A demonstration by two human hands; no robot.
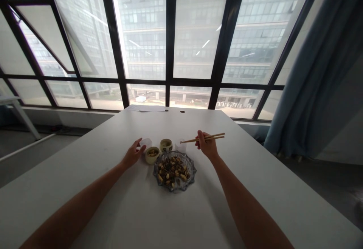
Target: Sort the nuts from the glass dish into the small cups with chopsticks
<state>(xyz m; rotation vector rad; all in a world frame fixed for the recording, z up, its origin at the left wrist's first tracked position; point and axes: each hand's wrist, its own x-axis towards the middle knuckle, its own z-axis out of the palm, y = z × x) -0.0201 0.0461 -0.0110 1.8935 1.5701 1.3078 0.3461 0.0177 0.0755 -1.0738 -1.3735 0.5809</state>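
Observation:
My left hand (134, 153) has its thumb and fingers around the side of a translucent plastic cup (146, 142). My right hand (206, 145) grips a pair of wooden chopsticks (216, 136), their tips pointing left. Something small and dark shows at the tips, too small to name, over a second translucent cup (181, 147). Below them sits a scalloped glass bowl (193, 170) of mixed nuts and seeds (172, 169). Two small ceramic cups stand behind its left edge: the nearer cup (150, 161) contains pale nut-like pieces, while the contents of the farther cup (163, 149) are unclear.
A long white table (170, 222) runs toward the windows (147, 37). Papers (146, 108) lie at its far end, near two dark round holes. A blue curtain (306, 90) hangs at the right, and another table (22, 115) stands at the left.

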